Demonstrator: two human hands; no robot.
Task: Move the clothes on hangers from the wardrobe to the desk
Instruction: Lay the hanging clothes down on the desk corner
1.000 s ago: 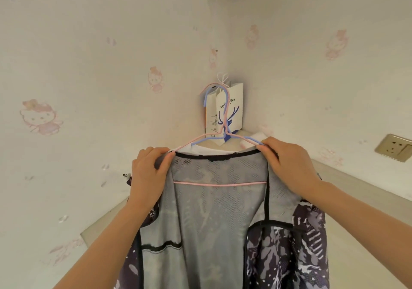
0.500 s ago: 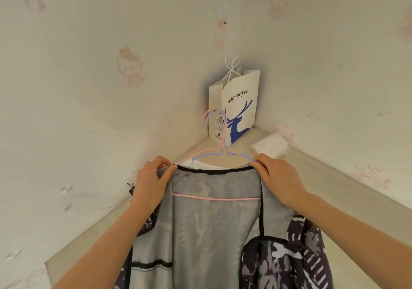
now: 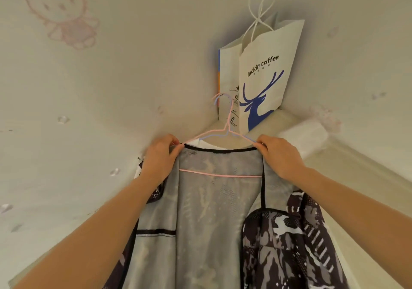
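A camouflage jacket (image 3: 218, 217) with a grey mesh lining hangs open on a pink hanger (image 3: 219, 175), and a blue hanger (image 3: 217, 135) lies behind it with a white garment (image 3: 195, 142). My left hand (image 3: 161, 157) pinches the jacket's left shoulder together with the hanger end. My right hand (image 3: 278, 157) pinches the right shoulder the same way. The clothes hang over the pale desk (image 3: 347, 177), close to its corner by the walls. The jacket's lower part runs out of view.
A white paper bag (image 3: 265, 70) with a blue deer print stands in the desk's back corner. A white packet (image 3: 303, 136) lies to its right against the wall. Wallpapered walls (image 3: 89, 88) close in on the left and right.
The clothes and both hands have come lower and nearer to the desk corner. The paper bag now looms larger in view. Both grips are unchanged.
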